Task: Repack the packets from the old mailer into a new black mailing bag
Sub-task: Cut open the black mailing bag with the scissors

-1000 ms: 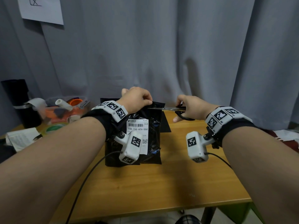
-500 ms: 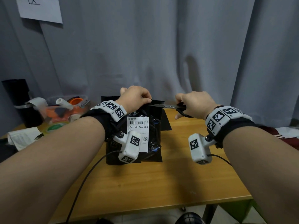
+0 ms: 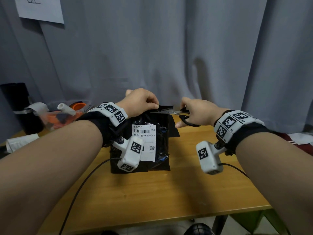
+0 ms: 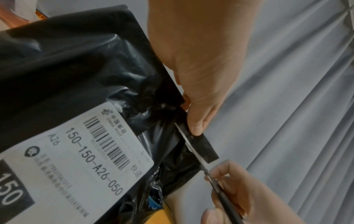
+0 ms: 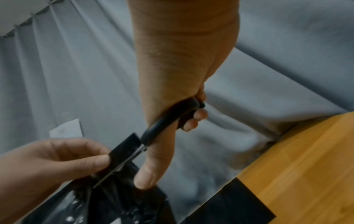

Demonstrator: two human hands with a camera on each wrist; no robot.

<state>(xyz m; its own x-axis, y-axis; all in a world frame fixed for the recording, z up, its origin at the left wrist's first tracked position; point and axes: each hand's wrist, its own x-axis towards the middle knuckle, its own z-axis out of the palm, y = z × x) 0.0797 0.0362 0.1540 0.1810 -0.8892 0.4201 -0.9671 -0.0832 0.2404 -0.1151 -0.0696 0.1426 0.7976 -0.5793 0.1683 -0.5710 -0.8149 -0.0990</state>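
The old black mailer (image 3: pixel 160 141) with a white shipping label (image 3: pixel 144 141) stands upright on the wooden table (image 3: pixel 152 197). My left hand (image 3: pixel 140 103) pinches its top strip (image 4: pixel 203 145) between thumb and fingers. My right hand (image 3: pixel 194 112) grips black-handled scissors (image 3: pixel 184 116), and their blades (image 4: pixel 187 139) lie closed along the mailer's top edge, just below the strip. In the right wrist view the scissors (image 5: pixel 164 125) reach into the black mailer (image 5: pixel 118 204) beside the left hand (image 5: pixel 57 160). A flat black bag (image 5: pixel 229 203) lies on the table behind the mailer. The packets inside are hidden.
A clear tub (image 3: pixel 64 114) of orange and white items, a dark cylinder (image 3: pixel 22 107) and a folded paper (image 3: pixel 22 141) sit at the table's left. A grey curtain (image 3: pixel 169 56) hangs right behind the table. Wrist camera cables (image 3: pixel 81 189) trail over the tabletop.
The scissors have moved left into the mailer's top edge and the blades have closed along it. My left hand keeps its pinch on the top strip.
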